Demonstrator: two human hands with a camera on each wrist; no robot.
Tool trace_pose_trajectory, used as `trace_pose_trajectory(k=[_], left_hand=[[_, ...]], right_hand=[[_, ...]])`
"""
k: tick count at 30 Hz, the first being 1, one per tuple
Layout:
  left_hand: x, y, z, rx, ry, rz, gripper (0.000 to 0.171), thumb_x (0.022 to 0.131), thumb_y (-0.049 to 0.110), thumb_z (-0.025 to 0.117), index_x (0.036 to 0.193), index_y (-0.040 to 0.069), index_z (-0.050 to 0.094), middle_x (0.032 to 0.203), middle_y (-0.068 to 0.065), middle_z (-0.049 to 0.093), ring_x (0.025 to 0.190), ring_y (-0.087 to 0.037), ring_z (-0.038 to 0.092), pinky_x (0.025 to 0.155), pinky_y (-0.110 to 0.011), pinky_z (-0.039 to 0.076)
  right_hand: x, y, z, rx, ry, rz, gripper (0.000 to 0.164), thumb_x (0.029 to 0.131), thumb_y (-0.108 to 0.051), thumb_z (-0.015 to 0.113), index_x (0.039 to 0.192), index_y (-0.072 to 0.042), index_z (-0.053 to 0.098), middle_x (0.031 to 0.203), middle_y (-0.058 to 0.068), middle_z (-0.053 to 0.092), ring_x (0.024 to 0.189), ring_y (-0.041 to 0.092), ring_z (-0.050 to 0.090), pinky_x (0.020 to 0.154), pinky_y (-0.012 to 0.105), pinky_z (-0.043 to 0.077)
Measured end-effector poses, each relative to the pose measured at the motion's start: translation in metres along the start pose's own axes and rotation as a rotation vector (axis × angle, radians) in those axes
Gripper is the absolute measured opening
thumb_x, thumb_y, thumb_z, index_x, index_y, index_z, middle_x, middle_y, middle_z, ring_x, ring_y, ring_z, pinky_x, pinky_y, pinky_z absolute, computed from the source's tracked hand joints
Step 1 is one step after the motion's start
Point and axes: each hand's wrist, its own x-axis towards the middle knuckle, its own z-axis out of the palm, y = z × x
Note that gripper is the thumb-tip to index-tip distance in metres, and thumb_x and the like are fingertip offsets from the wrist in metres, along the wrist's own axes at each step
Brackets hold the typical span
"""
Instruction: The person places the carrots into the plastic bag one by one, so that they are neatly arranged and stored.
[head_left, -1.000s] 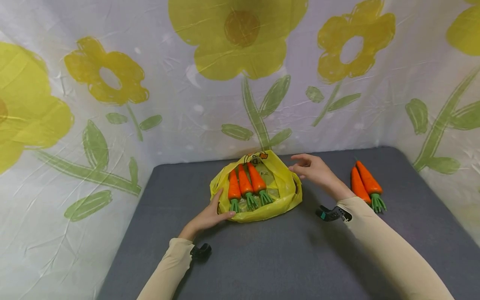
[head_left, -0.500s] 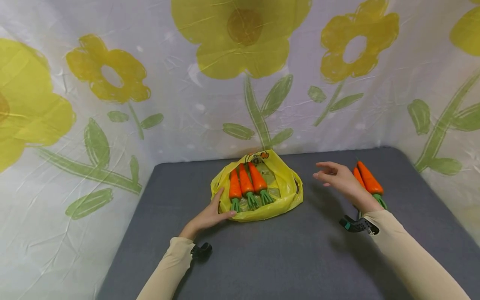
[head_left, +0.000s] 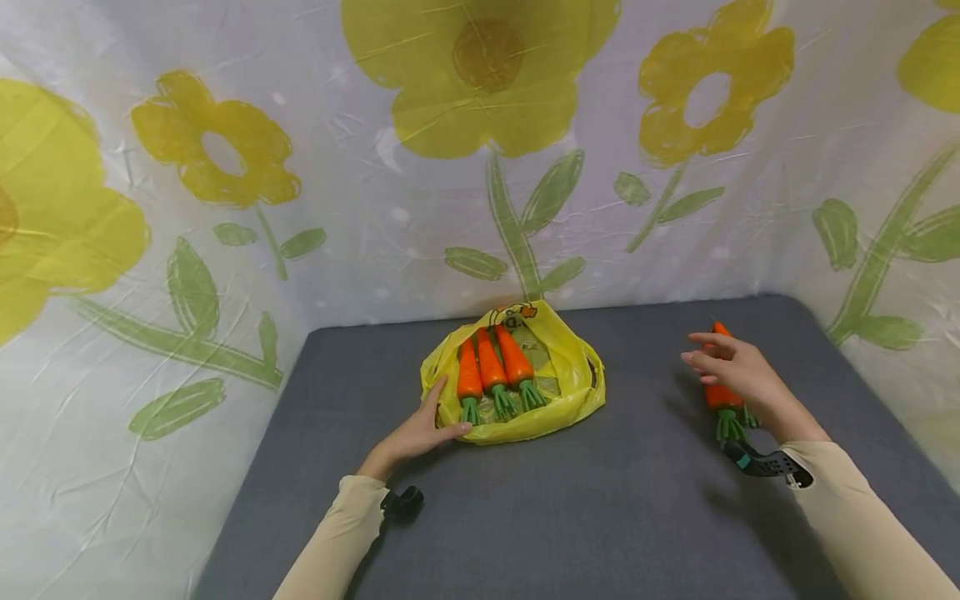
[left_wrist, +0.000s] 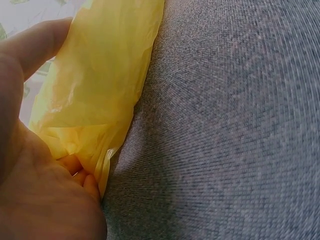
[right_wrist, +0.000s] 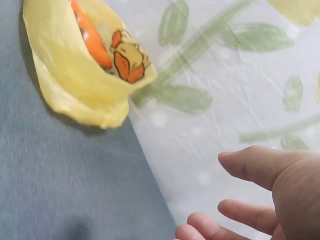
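Note:
A yellow plastic bag (head_left: 576, 385) lies on the dark grey table with its mouth spread wide. Three orange carrots (head_left: 491, 367) with green tops rest side by side inside it. My left hand (head_left: 416, 435) grips the bag's near left edge; the left wrist view shows the thumb on one side of the plastic and curled fingers at its fold. Over at the right, my right hand (head_left: 738, 375) is above two more carrots (head_left: 723, 397), partly covering them. Nothing is between its loosely bent fingers, which appear spread from the thumb (right_wrist: 245, 162) in the right wrist view.
The grey table (head_left: 570, 517) reaches back to a white cloth (head_left: 375, 225) printed with yellow flowers, which also hangs along both sides. Black straps with small devices sit on both wrists, such as the right strap (head_left: 765, 462).
My right hand has moved away from the bag's right side, rightward to over the two loose carrots. My left hand, the bag and the carrots in it have stayed in place.

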Motion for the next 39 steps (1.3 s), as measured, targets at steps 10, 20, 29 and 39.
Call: trace_pose_trajectory(k=[10, 20, 29, 39], left_hand=[[-0.002, 0.000, 0.000, -0.003, -0.002, 0.004, 0.106, 0.088, 0.053, 0.068, 0.160, 0.027, -0.004, 0.169, -0.007, -0.004, 0.154, -0.039, 0.010, 0.119, -0.065, 0.020], [-0.002, -0.001, 0.000, -0.002, -0.005, 0.003, 0.105, 0.089, 0.054, 0.068, 0.160, 0.028, -0.005, 0.169, -0.006, -0.005, 0.154, -0.039, 0.009, 0.119, -0.065, 0.020], [-0.001, -0.002, 0.000, -0.003, -0.008, 0.008, 0.105, 0.089, 0.053, 0.067, 0.160, 0.028, -0.005, 0.169, -0.007, -0.005, 0.155, -0.039, 0.008, 0.118, -0.066, 0.019], [-0.002, 0.000, -0.001, -0.005, -0.007, 0.003, 0.104, 0.089, 0.053, 0.067, 0.160, 0.029, -0.005, 0.169, -0.006, -0.005, 0.155, -0.039, 0.008, 0.118, -0.065, 0.020]], right_hand=[[-0.012, 0.025, -0.016, 0.017, 0.024, 0.044, 0.079, 0.100, -0.045, 0.053, 0.156, 0.002, 0.023, 0.148, 0.035, 0.039, 0.088, -0.008, 0.063, 0.086, 0.033, 0.057], [-0.016, 0.036, -0.021, -0.017, 0.005, 0.077, 0.083, 0.100, -0.049, 0.052, 0.156, 0.002, 0.020, 0.154, 0.038, 0.026, 0.087, -0.012, 0.057, 0.094, 0.045, 0.053], [-0.014, 0.039, -0.022, -0.039, 0.012, 0.089, 0.083, 0.100, -0.049, 0.052, 0.156, 0.003, 0.020, 0.152, 0.041, 0.027, 0.094, 0.000, 0.062, 0.094, 0.047, 0.053], [-0.014, 0.043, -0.020, -0.049, 0.025, 0.091, 0.082, 0.100, -0.049, 0.051, 0.156, 0.003, 0.021, 0.149, 0.040, 0.034, 0.098, 0.006, 0.063, 0.093, 0.047, 0.053]])
